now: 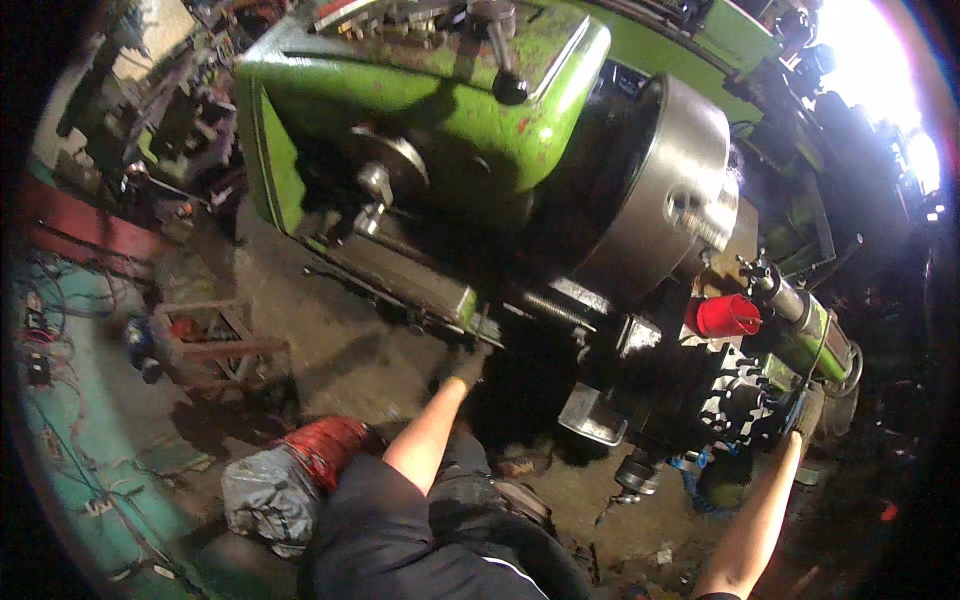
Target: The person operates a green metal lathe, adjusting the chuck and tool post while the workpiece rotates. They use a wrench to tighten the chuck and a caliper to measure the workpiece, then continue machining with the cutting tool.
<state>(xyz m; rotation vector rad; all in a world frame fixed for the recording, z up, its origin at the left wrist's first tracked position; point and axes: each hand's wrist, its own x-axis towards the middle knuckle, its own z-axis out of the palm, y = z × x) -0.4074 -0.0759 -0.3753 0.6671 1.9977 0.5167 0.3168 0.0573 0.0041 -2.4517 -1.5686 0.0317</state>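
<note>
A large green lathe fills the upper middle, with a broad steel chuck on its green headstock. My left hand, in a worn glove, reaches to the end of a bar along the lathe's front, below the headstock. Shadow hides its fingers. My right hand, also gloved, is out at the far right, beside the tool post and the green tailstock. Its fingers look curled round something I cannot make out. A red cup stands between chuck and tailstock.
A grey and red bag lies on the floor by my left leg. Beyond it stands a small metal frame. Cables trail over the green floor at left. Carriage handles jut towards me. Loose tools lie on the headstock.
</note>
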